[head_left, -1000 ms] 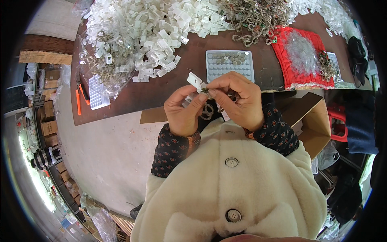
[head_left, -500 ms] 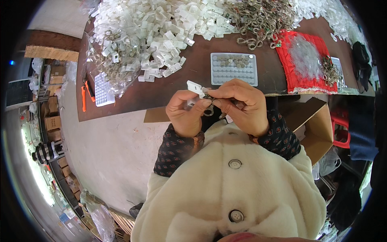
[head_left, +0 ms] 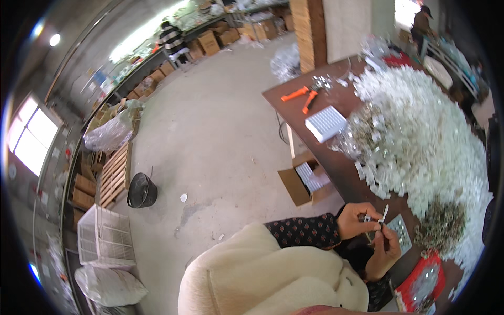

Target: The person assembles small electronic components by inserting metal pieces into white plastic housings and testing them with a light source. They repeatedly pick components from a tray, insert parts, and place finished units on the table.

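My left hand [head_left: 356, 220] and my right hand [head_left: 383, 254] meet at the table's near edge, on the right of the picture. Between their pinched fingertips stands a small white plastic piece [head_left: 386, 212], its thin edge pointing up. By the left fingers shows a small shiny metal part, too small to make out fully. Close beyond the right hand lies a pale tray [head_left: 401, 232] with round pieces in its pockets, partly covered by that hand.
A heap of white plastic pieces [head_left: 420, 131] covers much of the brown table [head_left: 294, 107], beside a pile of metal rings [head_left: 441, 226]. Orange-handled pliers [head_left: 302, 97], a white pocketed tray [head_left: 325, 124] and a red bag [head_left: 420, 283] lie around. An open carton [head_left: 294, 186] and a black bucket [head_left: 142, 190] stand on the floor.
The view has swung to the left, so my hands and the table now appear at the right. Both hands stay together at the white piece.
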{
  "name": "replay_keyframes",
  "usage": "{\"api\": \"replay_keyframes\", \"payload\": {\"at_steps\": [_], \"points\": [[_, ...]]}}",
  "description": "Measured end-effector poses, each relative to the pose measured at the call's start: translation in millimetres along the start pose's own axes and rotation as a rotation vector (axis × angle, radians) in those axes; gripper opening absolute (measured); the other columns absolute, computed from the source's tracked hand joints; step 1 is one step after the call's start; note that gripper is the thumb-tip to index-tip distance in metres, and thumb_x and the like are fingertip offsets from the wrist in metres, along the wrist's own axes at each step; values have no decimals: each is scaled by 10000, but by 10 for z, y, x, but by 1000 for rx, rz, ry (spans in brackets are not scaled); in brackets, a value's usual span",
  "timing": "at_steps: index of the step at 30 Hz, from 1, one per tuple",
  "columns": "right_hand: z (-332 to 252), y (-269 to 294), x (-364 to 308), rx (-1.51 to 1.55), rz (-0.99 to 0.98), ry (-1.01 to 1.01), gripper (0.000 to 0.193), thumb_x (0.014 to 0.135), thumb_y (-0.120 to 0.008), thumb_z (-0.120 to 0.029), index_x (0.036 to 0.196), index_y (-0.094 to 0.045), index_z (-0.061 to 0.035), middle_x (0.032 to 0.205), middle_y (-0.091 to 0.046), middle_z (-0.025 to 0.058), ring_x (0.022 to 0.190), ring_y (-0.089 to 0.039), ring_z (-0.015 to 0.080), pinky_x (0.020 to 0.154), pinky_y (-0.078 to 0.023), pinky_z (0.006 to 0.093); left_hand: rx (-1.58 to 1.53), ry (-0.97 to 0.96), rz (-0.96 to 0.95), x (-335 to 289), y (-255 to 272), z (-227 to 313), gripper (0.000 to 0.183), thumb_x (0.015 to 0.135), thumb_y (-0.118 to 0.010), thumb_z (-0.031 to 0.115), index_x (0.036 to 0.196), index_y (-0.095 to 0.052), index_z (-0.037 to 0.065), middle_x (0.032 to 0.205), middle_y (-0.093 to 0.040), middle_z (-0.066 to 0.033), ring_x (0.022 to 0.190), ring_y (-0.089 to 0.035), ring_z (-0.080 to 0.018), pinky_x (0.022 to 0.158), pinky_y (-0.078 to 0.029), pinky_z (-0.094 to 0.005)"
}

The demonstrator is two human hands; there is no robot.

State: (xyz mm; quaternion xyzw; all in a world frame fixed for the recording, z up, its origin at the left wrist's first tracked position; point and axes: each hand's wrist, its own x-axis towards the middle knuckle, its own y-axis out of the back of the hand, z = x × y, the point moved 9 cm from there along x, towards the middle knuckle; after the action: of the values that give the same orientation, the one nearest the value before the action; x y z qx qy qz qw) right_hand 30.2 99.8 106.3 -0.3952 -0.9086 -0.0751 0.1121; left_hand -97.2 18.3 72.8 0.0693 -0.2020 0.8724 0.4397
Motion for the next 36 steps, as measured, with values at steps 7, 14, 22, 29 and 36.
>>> {"api": "replay_keyframes", "payload": {"at_steps": [7,14,22,29,36], "points": [[-270,-461,41,-193,-174,119,187,936,-616,-5,1107,-692,4,934,-619,27,703,-529,74,622,-429,222,-186,-36,136,-157,333,172,176,891,-733,62,1049,-665,23,888,-664,-10,738,-583,-36,629,-450,-190],[-561,-343,-200,-553,-23,500,201,917,-642,-3,1109,-699,-15,984,-621,108,842,-621,227,680,-497,320,-243,284,92,-299,88,17,209,910,-721,165,1037,-636,24,800,-654,3,513,-483,-22,444,-349,-184],[-492,-114,-291,-628,45,486,189,902,-661,-20,1083,-716,-29,1017,-635,128,900,-640,275,755,-526,350,-286,349,-50,-279,-145,-52,235,896,-719,137,1070,-653,-7,797,-686,-21,473,-507,-35,416,-365,-198],[-507,99,-249,-569,118,484,244,813,-709,58,1043,-709,-24,966,-630,135,852,-641,302,745,-533,341,-77,457,-69,-180,-256,-144,192,940,-659,86,1124,-656,31,794,-654,10,521,-512,-26,452,-392,-196],[-269,488,-301,-458,181,403,347,772,-711,144,1083,-705,-9,1000,-618,108,854,-640,236,727,-534,292,14,407,-147,-72,-569,-180,231,949,-580,47,1160,-641,-27,874,-667,-44,507,-486,-50,431,-377,-197]]}}
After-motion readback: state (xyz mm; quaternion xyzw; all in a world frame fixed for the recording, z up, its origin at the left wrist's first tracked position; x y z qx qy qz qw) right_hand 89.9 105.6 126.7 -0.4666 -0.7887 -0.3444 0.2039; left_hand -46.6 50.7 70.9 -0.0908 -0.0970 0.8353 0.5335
